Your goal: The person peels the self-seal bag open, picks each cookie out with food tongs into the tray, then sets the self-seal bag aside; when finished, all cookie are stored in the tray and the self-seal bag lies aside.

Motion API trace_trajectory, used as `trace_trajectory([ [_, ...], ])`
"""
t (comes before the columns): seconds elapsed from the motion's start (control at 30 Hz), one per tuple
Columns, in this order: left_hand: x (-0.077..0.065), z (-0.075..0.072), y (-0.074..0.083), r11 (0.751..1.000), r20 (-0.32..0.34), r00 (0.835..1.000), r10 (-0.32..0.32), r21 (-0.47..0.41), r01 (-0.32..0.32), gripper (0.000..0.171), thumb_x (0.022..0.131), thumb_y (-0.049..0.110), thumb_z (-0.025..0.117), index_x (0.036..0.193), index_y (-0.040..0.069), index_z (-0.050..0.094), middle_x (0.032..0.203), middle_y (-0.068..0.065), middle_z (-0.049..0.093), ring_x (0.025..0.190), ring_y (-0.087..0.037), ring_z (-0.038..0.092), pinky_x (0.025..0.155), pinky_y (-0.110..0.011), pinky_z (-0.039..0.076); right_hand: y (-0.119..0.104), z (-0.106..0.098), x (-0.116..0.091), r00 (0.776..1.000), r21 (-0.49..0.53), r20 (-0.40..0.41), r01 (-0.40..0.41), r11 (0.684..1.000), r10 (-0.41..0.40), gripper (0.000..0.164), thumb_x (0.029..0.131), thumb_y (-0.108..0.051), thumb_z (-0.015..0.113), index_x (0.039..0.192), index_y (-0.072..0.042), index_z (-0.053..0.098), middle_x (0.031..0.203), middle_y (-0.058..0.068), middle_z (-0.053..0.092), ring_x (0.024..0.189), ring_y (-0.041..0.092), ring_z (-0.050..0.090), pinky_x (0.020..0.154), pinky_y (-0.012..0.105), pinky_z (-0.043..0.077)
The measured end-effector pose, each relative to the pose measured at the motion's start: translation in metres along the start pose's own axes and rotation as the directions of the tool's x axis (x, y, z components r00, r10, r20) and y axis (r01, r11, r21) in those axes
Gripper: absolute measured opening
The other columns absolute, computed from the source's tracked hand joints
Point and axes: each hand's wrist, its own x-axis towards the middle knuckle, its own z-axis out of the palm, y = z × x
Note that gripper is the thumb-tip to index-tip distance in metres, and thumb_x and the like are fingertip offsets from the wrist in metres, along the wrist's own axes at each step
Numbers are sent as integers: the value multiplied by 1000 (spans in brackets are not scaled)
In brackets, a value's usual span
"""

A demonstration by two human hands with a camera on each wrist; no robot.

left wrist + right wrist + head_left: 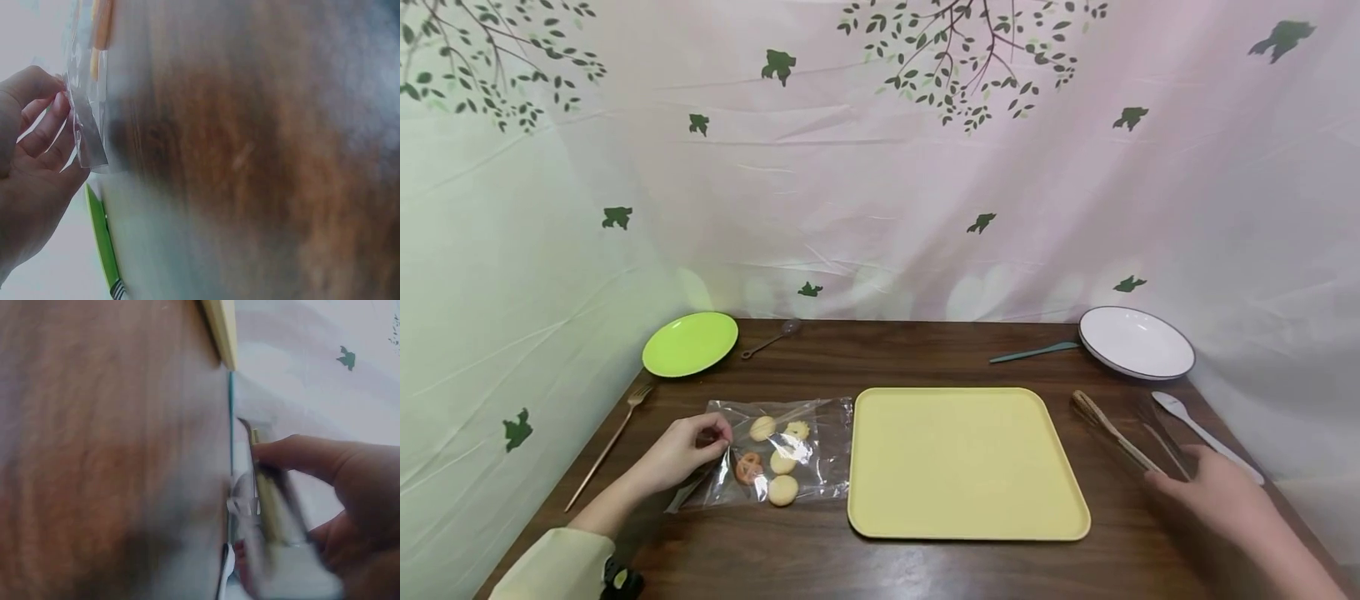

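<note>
My left hand (679, 450) pinches the left edge of a clear plastic bag (831, 442), which lies on the table. Through the film show several round cookies (783, 490) and a pretzel-shaped cookie (748, 468). In the left wrist view, thumb and fingertips meet at the edge of the bag (87, 128). At the right, my right hand (1221, 496) holds a pair of gold-coloured tongs (1112, 432), tips spread apart and pointing away from me. The right wrist view shows the tongs (270, 506) blurred between thumb and fingers.
Between the hands lies a yellow tray (962, 458), beside the bag. A green plate (691, 344), a fork (606, 450) and a small spoon (771, 340) are at left. A white plate (1137, 342), teal knife (1033, 352) and pale spoon (1202, 433) are at right.
</note>
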Motion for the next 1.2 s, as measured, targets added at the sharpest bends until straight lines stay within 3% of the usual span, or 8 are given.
trace_trajectory([
  [0.13,-1,1,0,1000,-10,1000,4,-4,-4,17,84,1,66,84,17,61,82,6,61,78,-6,57,68,-24,49,-17,-1,0,981,55,-160,122,991,-112,73,82,-42,71,125,12,47,110,34,57,95,47,56,72,55,42],
  [0.23,-1,1,0,1000,-8,1000,18,-1,-18,16,84,2,67,84,16,60,83,4,61,78,-6,57,68,-24,49,-36,-3,3,959,86,-202,220,972,-199,68,82,-38,72,130,4,47,112,26,57,94,37,54,72,50,42],
  [0.33,-1,1,1,1000,-13,1000,24,0,-24,16,84,2,67,84,16,60,82,5,61,79,-6,57,69,-25,49,-58,-1,7,926,58,-232,319,946,-298,61,81,-37,74,128,-5,52,104,13,62,85,25,55,67,39,42],
  [0.43,-1,1,0,1000,-18,1000,25,5,-25,17,84,2,67,83,18,60,82,7,60,79,-7,58,69,-25,49,-84,5,11,893,17,-239,397,917,-382,54,80,-37,74,124,-12,56,105,6,65,84,20,59,65,37,44],
  [0.57,-1,0,0,1000,-18,1000,21,9,-20,17,84,2,67,84,18,60,82,7,61,79,-8,58,69,-25,49,-122,15,18,857,-5,-212,479,878,-469,48,79,-38,74,121,-19,61,112,1,66,96,24,65,70,46,50],
  [0.83,-2,0,3,1000,-16,1000,13,1,-13,17,84,2,67,83,18,60,83,7,61,80,-7,58,70,-25,50,-188,42,37,780,-2,-106,620,785,-617,32,82,-39,71,112,-26,68,106,-12,69,96,11,66,75,35,53],
  [1.07,-3,0,2,1000,-48,999,21,-2,-22,21,83,-1,66,82,20,60,82,6,62,80,-6,60,70,-27,51,-234,59,51,738,-21,-51,673,739,-673,31,84,-37,70,112,-24,67,107,-8,70,90,11,67,70,33,52],
  [1.2,-5,0,2,1000,-57,998,17,-5,-17,21,83,0,66,82,20,60,82,7,62,81,-5,60,70,-27,52,-255,70,57,701,-42,-25,711,702,-712,34,84,-37,70,113,-22,67,108,-6,70,91,12,67,69,34,53],
])
